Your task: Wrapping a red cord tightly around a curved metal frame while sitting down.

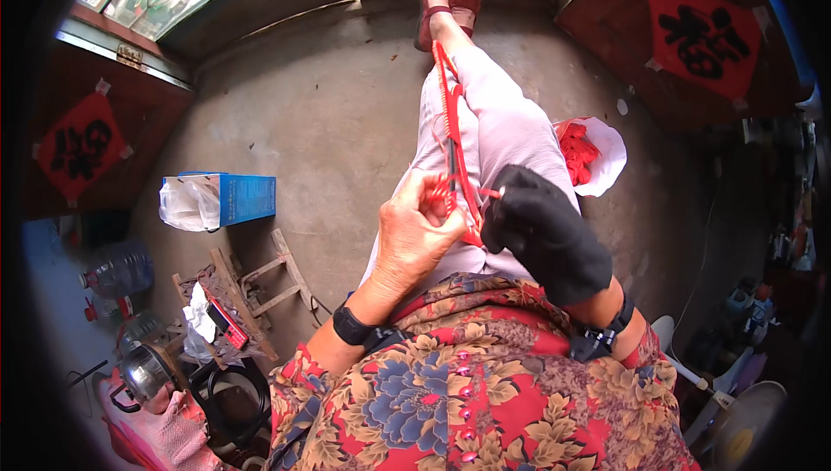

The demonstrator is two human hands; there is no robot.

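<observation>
A long, narrow red looped strip (453,116) that looks like yarn work lies along my legs, from near the ankles to my lap. A dark thin rod (451,159) shows along its middle. My bare left hand (415,229) is closed on the near part of this strip, red loops bunched at the fingertips. Close beside it on the right, my right hand (545,229), in a black glove, is curled shut. A short red strand (491,193) reaches its fingertips, and the glove hides most of the grip.
A white bag (608,159) holding red yarn (577,155) stands right of my legs. To the left are a blue box (249,197) with a plastic liner, a small wooden stool (281,276), a metal pot (149,373) and plastic bottles (121,272). A fan (749,423) stands lower right.
</observation>
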